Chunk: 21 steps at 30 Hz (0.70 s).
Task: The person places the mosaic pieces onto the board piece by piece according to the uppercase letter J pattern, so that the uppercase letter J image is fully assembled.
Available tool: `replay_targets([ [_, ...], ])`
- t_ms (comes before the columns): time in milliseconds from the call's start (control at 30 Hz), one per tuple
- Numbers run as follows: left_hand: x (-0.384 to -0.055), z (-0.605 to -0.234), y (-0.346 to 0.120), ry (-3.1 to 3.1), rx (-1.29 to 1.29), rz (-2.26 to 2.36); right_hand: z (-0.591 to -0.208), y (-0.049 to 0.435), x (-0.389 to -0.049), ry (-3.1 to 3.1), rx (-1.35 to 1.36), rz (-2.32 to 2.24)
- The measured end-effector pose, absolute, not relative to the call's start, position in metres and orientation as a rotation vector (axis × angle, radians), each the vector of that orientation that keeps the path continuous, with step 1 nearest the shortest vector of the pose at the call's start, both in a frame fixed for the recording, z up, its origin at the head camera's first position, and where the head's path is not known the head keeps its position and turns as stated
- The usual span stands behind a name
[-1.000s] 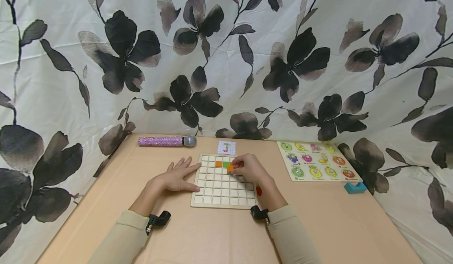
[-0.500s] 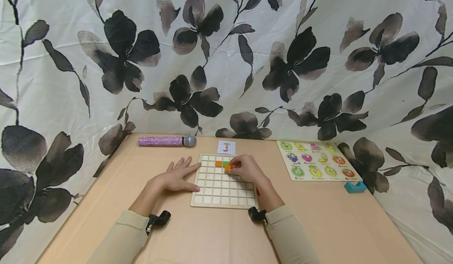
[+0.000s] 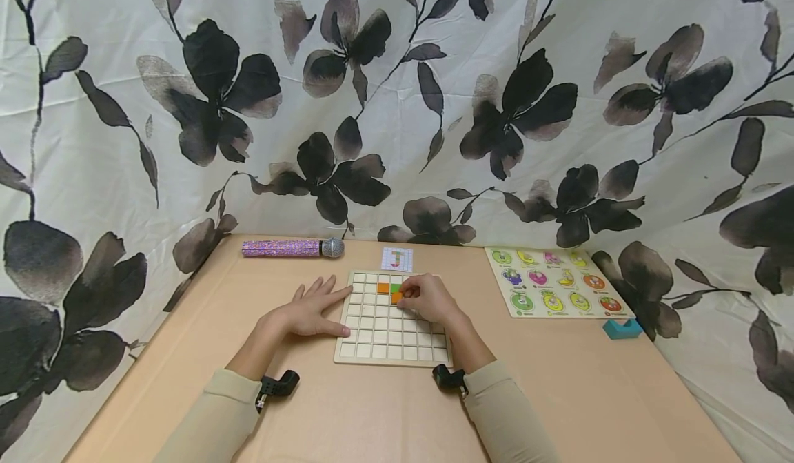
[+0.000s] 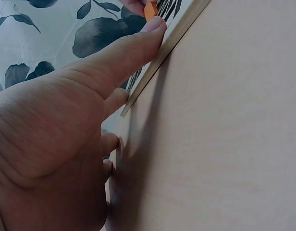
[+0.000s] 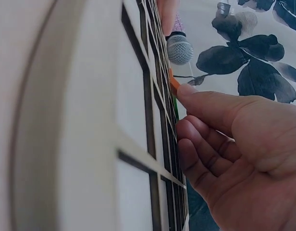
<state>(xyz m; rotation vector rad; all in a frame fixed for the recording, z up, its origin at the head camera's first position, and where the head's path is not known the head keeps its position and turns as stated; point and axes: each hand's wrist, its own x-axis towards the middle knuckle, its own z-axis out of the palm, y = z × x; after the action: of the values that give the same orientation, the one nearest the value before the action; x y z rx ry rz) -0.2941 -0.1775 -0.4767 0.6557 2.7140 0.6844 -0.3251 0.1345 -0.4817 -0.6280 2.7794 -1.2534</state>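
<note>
A wooden grid board (image 3: 391, 362) with square cells lies on the table. In its upper rows sit an orange block (image 3: 383, 288) and a green block (image 3: 395, 288), side by side. My right hand (image 3: 434, 301) pinches a second orange block (image 3: 395, 298) at the cell just below the green one. In the right wrist view the thumb (image 5: 196, 96) is against this orange block (image 5: 174, 84), low over the board. My left hand (image 3: 307, 311) lies with spread fingers at the board's left side. Its thumb (image 4: 138, 50) and index finger rest on the board's edge.
A small pattern card (image 3: 397, 259) lies just beyond the board. At the back left is a glittery purple microphone (image 3: 291, 248). A fruit picture sheet (image 3: 558, 280) and a teal block (image 3: 623, 329) lie to the right. A floral curtain (image 3: 434, 105) hangs behind the table.
My right hand has moved slightly left with the orange block, which now sits lined up under the green one. A red piece beside the board has become hidden behind my right arm. My left hand stays still.
</note>
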Motion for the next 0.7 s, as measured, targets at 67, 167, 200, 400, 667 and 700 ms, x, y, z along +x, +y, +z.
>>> replay_targets([
  [67,-0.2941,-0.4767,-0.1777,2.717,0.655,0.678,-0.4819,0.1342,-0.3249,2.772,-0.623,-1.250],
  [167,-0.2940,-0.4765,-0.1774,2.716,0.654,0.682,-0.4821,0.1339,-0.3247,2.771,-0.628,-1.242],
  [200,-0.2939,-0.4764,-0.1773,2.714,0.653,0.683,-0.4820,0.1338,-0.3247,2.770,-0.630,-1.241],
  [400,-0.2935,-0.4761,-0.1766,2.709,0.646,0.692,-0.4817,0.1337,-0.3248,2.770,-0.626,-1.228],
  [667,-0.2936,-0.4763,-0.1772,2.711,0.648,0.692,-0.4829,0.1338,-0.3259,2.778,-0.645,-1.199],
  [700,-0.2936,-0.4762,-0.1773,2.711,0.648,0.692,-0.4830,0.1338,-0.3260,2.782,-0.649,-1.194],
])
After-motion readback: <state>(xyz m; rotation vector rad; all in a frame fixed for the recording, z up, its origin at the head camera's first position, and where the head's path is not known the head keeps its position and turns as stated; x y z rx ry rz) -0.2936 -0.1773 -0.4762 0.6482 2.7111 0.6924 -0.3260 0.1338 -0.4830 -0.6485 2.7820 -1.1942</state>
